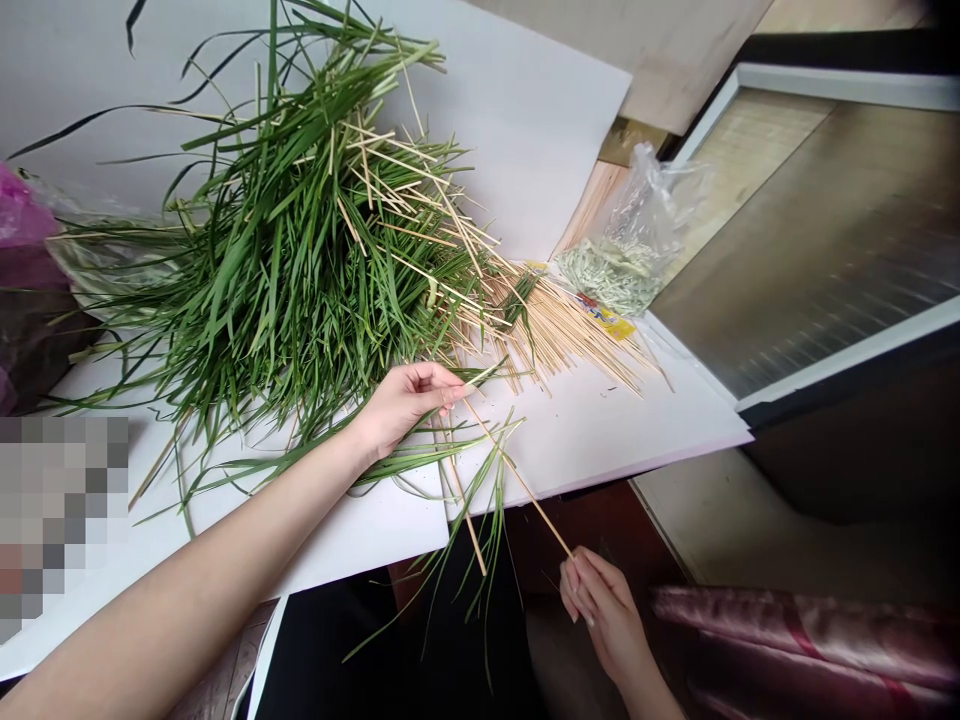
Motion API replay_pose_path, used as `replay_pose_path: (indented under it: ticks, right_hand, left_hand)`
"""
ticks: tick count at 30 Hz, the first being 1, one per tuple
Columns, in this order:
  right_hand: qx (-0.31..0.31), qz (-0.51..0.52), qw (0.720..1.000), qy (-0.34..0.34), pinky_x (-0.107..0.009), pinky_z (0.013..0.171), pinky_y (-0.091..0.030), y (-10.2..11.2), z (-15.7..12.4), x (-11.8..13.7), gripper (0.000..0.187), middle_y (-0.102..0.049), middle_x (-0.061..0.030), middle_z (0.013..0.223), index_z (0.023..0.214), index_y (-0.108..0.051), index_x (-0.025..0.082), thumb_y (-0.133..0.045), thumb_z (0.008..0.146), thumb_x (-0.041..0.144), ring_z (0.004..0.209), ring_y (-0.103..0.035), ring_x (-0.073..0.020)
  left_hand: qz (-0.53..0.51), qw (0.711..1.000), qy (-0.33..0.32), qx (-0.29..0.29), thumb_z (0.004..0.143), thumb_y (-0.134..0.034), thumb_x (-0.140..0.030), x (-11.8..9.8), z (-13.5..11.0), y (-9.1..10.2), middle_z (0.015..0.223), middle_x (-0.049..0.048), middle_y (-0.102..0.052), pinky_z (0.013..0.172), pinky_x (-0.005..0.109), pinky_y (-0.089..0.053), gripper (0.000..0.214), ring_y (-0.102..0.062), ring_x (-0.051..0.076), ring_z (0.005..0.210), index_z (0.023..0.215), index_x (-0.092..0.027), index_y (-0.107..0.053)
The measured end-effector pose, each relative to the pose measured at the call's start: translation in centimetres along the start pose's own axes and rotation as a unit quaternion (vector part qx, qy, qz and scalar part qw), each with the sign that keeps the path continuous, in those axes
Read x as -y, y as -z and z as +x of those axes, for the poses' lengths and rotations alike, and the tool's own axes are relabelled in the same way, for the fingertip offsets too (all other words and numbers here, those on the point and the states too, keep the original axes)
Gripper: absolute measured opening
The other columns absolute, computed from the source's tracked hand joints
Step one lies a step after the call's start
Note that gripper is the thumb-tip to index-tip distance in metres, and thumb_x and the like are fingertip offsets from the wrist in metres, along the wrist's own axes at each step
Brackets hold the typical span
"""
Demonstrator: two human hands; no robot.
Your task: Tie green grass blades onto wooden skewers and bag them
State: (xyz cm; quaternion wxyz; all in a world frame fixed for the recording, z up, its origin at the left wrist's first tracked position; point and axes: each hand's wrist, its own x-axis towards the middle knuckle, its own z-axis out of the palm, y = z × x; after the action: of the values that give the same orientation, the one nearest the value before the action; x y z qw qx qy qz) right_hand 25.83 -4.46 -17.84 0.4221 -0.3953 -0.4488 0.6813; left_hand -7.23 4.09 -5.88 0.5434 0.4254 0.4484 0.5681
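Observation:
A big heap of long green leaves (300, 250) lies on white sheets (600, 430), mixed with thin pale sticks (555, 335). My left hand (405, 405) reaches over the sheet with its fingers curled, pinching a green leaf and the upper end of one long thin stick (517, 480). That stick slants down past the sheet's edge to my right hand (604, 605), which pinches its lower end below the table edge.
A clear plastic bag (637, 240) with pale green bits lies at the back right beside a glass-topped frame (825, 240). A pink bag (22, 220) sits at the far left. Pink striped cloth (810, 630) lies at the lower right.

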Motion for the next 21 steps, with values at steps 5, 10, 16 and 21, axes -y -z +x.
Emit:
replay_pose_path:
  ticks: [5, 10, 16, 21]
  right_hand:
    - [0.000, -0.001, 1.000, 0.002, -0.025, 0.046, -0.028, 0.00, 0.04, 0.07, 0.043, -0.027, 0.0090, 0.052, 0.064, -0.055, 0.020, -0.065, 0.100, 0.043, 0.047, -0.019, -0.0111]
    - [0.004, 0.000, 1.000, 0.003, -0.026, 0.046, -0.027, 0.04, -0.07, -0.03, 0.043, -0.027, 0.0089, 0.052, 0.064, -0.056, 0.020, -0.064, 0.101, 0.042, 0.047, -0.019, -0.0116]
    - [0.008, -0.004, 1.000, 0.004, -0.026, 0.046, -0.027, 0.15, -0.14, -0.13, 0.043, -0.028, 0.0086, 0.053, 0.065, -0.055, 0.020, -0.061, 0.102, 0.040, 0.048, -0.019, -0.0121]
    - [0.017, -0.008, 1.000, 0.008, -0.026, 0.046, -0.028, 0.23, -0.22, -0.19, 0.043, -0.028, 0.0085, 0.053, 0.065, -0.055, 0.020, -0.060, 0.103, 0.040, 0.048, -0.020, -0.0120]
  left_hand:
    - [-0.001, 1.000, 0.009, 0.003, 0.063, -0.091, -0.030, 0.18, 0.01, 0.00, 0.066, -0.0010, -0.065, 0.055, 0.021, -0.047, 0.029, -0.056, 0.007, 0.055, 0.077, -0.013, -0.072]
    - [-0.006, 1.000, 0.014, 0.001, 0.062, -0.092, -0.028, 0.12, -0.01, -0.10, 0.064, -0.0011, -0.065, 0.054, 0.021, -0.047, 0.029, -0.056, 0.007, 0.053, 0.075, -0.012, -0.072]
    - [-0.017, 0.999, 0.027, -0.002, 0.059, -0.093, -0.027, -0.03, -0.13, -0.36, 0.063, -0.0007, -0.066, 0.055, 0.022, -0.049, 0.030, -0.056, 0.007, 0.053, 0.074, -0.011, -0.072]
    - [-0.036, 0.999, 0.031, 0.000, 0.060, -0.093, -0.027, 0.27, -0.14, -0.37, 0.065, 0.0000, -0.066, 0.056, 0.021, -0.049, 0.029, -0.056, 0.007, 0.053, 0.074, -0.011, -0.073]
